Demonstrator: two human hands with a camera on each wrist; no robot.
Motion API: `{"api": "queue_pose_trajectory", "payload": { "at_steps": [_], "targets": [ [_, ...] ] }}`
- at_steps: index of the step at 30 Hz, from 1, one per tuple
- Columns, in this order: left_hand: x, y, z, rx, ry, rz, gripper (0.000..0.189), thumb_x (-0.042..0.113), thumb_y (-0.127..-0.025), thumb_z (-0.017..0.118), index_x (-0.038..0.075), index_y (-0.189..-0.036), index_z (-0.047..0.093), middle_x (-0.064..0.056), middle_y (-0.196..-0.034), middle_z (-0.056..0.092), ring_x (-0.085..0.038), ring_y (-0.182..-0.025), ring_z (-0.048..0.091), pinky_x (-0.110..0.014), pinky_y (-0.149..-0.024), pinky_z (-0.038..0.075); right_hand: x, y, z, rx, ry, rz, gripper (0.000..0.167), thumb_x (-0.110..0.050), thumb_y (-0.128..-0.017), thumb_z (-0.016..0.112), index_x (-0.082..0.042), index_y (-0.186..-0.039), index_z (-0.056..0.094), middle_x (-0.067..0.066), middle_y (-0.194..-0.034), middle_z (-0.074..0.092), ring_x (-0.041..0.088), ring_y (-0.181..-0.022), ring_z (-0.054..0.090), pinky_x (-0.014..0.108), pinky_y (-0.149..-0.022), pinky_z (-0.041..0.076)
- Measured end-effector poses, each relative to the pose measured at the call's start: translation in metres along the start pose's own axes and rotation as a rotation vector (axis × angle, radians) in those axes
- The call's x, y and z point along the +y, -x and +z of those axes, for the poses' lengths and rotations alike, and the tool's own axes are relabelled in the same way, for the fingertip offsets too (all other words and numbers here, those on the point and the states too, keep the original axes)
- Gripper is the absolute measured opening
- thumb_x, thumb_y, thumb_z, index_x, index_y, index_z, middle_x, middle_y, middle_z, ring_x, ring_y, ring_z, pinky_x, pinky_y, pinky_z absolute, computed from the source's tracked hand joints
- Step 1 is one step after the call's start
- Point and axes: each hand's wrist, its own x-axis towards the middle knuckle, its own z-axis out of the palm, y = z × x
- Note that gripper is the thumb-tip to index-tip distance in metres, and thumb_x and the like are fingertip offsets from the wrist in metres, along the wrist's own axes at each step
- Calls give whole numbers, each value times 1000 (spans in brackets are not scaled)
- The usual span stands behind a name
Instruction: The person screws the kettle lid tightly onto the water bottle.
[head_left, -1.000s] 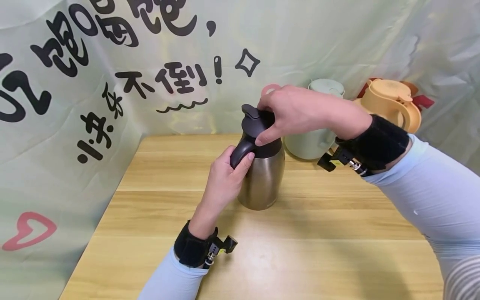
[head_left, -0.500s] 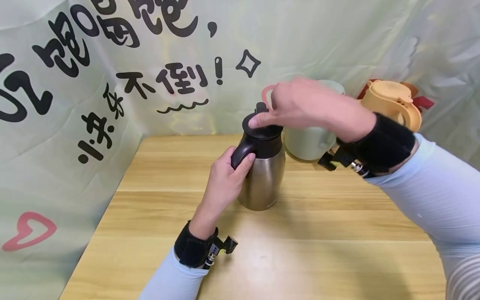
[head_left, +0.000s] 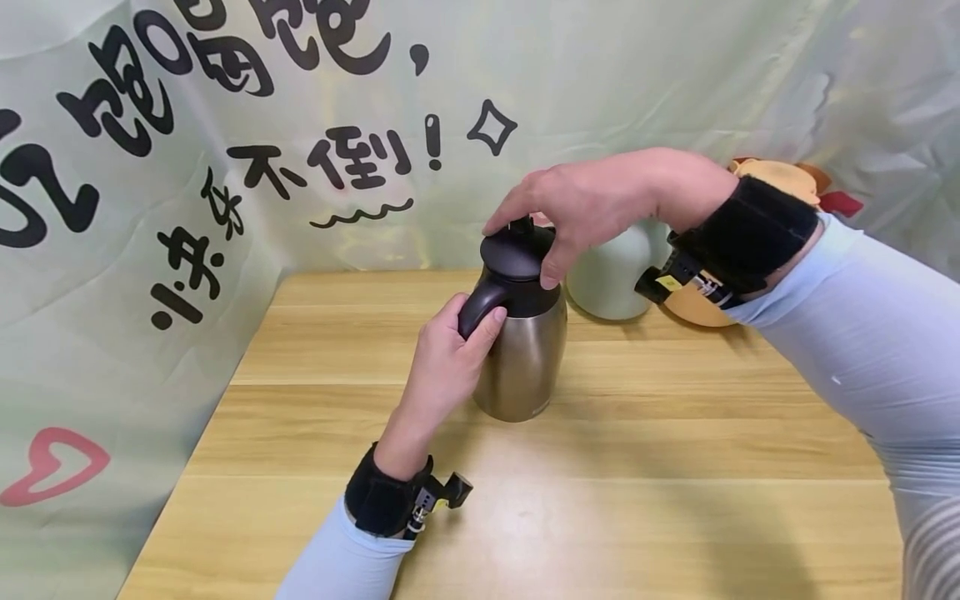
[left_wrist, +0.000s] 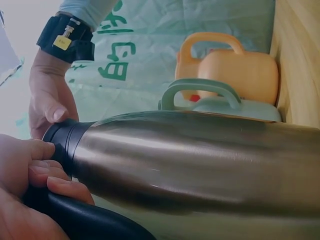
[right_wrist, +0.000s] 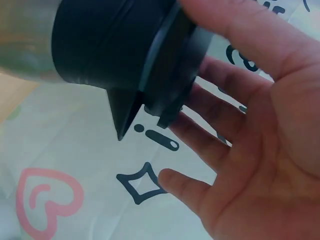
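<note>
A brushed-steel vacuum jug (head_left: 522, 367) stands upright on the wooden table in the head view. My left hand (head_left: 446, 354) grips its black handle (head_left: 480, 304), thumb on top. Over the jug's round black lid (head_left: 512, 252) arches my right hand (head_left: 592, 200), thumb at the near edge and fingers reaching to the far side. In the right wrist view, the thumb and fingertips are at the edge of the lid (right_wrist: 197, 45), with the little finger sticking out; a pointed spout (right_wrist: 122, 112) shows below the black collar. The left wrist view has the steel body (left_wrist: 200, 160) across it.
A mint-green jug (head_left: 611, 279) stands behind and to the right, close to the steel one. Beside it is an orange jug (head_left: 693, 308), partly hidden by my right wrist. A printed cloth (head_left: 420, 192) hangs along the table's back and left edges.
The lid has turned, its raised tab going from the left side to the back. My right hand shifted its hold, lifting its thumb across the lid top and setting it at the near edge.
</note>
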Motion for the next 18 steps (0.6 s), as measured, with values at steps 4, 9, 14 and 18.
{"api": "queue_pose_trajectory", "payload": {
  "at_steps": [4, 9, 14, 18],
  "targets": [
    [1, 1, 1, 9, -6, -1, 27, 33, -102, 72, 7, -99, 63, -4, -75, 51, -20, -69, 50, -29, -60, 39, 2, -3, 2, 49, 24, -4, 78, -33, -83, 90, -16, -151, 57, 4, -148, 59, 27, -130, 52, 47, -109, 44],
    [1, 3, 3, 34, -22, 1, 28, 32, -101, 73, 7, -98, 63, -4, -75, 52, -20, -68, 51, -29, -60, 40, 0, -4, 9, 130, 100, 39, 76, -45, -79, 92, -15, -143, 64, 8, -138, 66, 27, -124, 52, 45, -101, 47],
    [2, 4, 4, 59, -40, 1, 28, 33, -101, 73, 7, -98, 63, -4, -74, 52, -20, -68, 50, -30, -59, 40, -3, -6, 22, 249, 226, 84, 69, -59, -79, 85, -12, -127, 69, 10, -119, 67, 32, -112, 54, 44, -91, 47],
    [3, 3, 4, 64, -48, -1, 29, 33, -101, 73, 7, -97, 62, -4, -74, 52, -20, -67, 50, -29, -58, 39, -3, -4, 30, 334, 304, 104, 69, -70, -82, 77, -9, -114, 70, 8, -109, 65, 34, -103, 55, 44, -86, 48]
  ]
}}
